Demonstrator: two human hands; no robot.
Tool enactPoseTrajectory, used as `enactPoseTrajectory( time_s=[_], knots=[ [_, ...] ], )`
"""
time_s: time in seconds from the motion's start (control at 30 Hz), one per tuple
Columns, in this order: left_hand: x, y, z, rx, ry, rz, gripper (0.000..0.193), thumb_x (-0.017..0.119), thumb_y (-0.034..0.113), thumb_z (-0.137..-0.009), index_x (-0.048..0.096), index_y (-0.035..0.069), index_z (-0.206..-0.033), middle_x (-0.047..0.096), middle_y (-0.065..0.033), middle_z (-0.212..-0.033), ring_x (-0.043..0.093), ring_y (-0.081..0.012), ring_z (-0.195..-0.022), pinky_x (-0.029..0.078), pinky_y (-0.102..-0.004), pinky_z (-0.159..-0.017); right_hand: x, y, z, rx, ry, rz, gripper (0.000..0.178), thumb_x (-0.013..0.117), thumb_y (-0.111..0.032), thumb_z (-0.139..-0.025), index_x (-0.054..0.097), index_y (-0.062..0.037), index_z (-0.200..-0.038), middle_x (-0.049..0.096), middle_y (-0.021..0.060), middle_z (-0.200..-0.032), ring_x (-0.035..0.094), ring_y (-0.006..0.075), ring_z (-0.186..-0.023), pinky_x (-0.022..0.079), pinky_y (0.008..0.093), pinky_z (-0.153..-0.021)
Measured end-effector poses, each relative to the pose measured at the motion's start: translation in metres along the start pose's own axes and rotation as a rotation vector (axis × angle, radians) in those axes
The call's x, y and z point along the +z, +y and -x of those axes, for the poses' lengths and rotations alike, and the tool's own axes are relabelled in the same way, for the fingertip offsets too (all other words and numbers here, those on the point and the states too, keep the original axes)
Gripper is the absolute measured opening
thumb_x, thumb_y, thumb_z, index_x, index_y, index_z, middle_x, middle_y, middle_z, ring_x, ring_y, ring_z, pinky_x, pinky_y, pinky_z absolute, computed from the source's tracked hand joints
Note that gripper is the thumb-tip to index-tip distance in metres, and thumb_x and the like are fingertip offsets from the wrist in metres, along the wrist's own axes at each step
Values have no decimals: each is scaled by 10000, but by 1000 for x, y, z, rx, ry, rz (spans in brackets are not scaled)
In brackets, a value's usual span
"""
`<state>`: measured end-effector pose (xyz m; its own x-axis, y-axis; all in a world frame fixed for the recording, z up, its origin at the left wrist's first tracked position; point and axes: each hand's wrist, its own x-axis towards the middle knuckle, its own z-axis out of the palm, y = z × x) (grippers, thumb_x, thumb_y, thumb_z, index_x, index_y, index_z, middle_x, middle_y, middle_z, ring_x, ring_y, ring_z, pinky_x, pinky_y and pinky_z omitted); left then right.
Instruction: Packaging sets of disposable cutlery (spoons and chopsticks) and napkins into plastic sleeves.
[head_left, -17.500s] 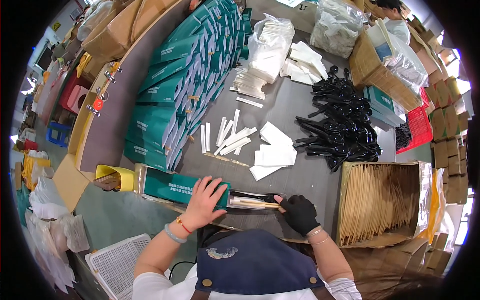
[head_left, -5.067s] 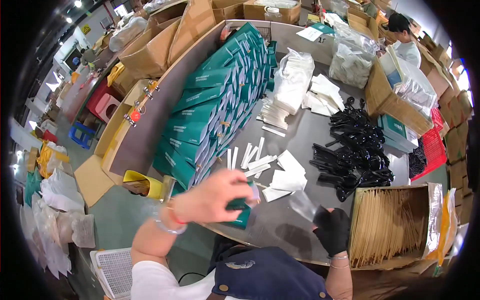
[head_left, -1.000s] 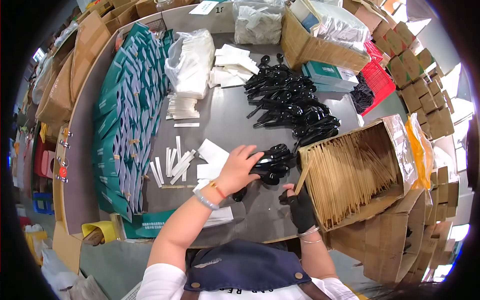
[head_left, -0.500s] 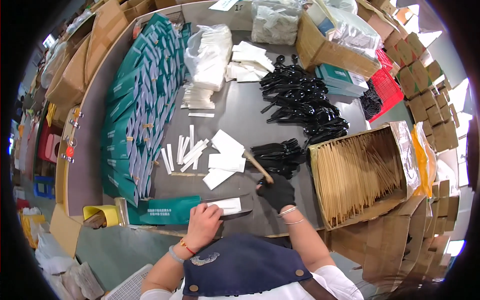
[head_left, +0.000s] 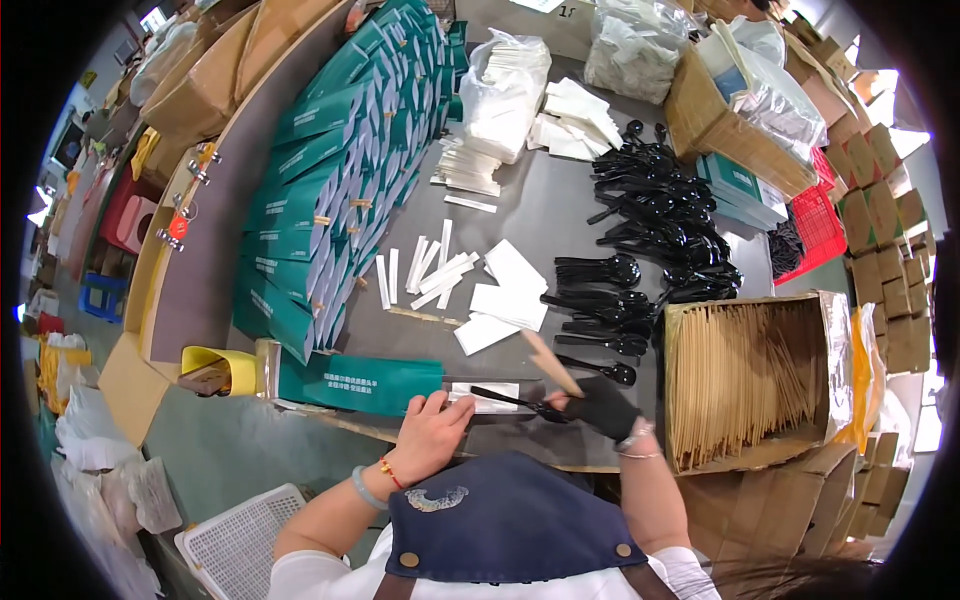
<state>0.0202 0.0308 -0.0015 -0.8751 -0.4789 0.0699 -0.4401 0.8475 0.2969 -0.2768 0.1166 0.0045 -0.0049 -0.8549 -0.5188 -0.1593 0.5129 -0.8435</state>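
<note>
Near the table's front edge lies a green paper sleeve [head_left: 360, 386], its right end under the fingers of my left hand [head_left: 432, 438], which are closed on it. A white napkin [head_left: 508, 392] sits at that end. Over the napkin lies a black plastic spoon [head_left: 497, 398], its handle tip by my left fingers. My right hand [head_left: 606, 408], in a black glove, grips the spoon's bowl end. The same hand keeps wooden chopsticks [head_left: 550, 362] pointing up and left. Farther off are rows of black spoons [head_left: 600, 300] and loose white napkins [head_left: 505, 303].
A cardboard box of chopsticks [head_left: 740, 455] stands at the right. Green sleeves [head_left: 330, 200] fill the left side. White paper strips [head_left: 445, 280] lie mid-table. Behind are bagged napkins [head_left: 500, 110] and a red basket [head_left: 815, 235]. A yellow container [head_left: 225, 368] sits at the front left.
My right hand has come from the spoon pile toward the sleeve's open end and now holds a spoon over the napkin. The chopsticks stay in it. The whole view has shifted.
</note>
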Motion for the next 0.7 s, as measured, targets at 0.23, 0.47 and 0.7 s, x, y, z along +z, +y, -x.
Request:
enactPoseTrajectory(
  time_s=[0.23,0.47,0.7],
  knots=[
    [-8,-15,6,-55,25,94,461,726,191,-710,627,93,-1149,553,-7,-1253,483,-254,-1096,364,-416,-920,45,-16,-13,-392,469,659,320,716,-303,-823,714,-151,-1104,668,88,-866,637,312,-769,508,385,-663],
    [-19,-47,3,-135,20,134,744,847,257,-623,537,97,-1280,484,-108,-1334,420,-360,-1234,321,-526,-1057,41,9,-7,-342,186,1139,459,683,-335,-825,606,-270,-1273,603,61,-861,606,263,-836,510,392,-660],
    [2,-30,-22,-70,93,238,744,863,219,-554,568,66,-1220,508,-90,-1271,464,-333,-1137,405,-447,-979,103,-2,-44,-610,117,643,490,674,-182,-806,556,-152,-1281,593,158,-1055,588,345,-956,509,423,-774]
  ],
)
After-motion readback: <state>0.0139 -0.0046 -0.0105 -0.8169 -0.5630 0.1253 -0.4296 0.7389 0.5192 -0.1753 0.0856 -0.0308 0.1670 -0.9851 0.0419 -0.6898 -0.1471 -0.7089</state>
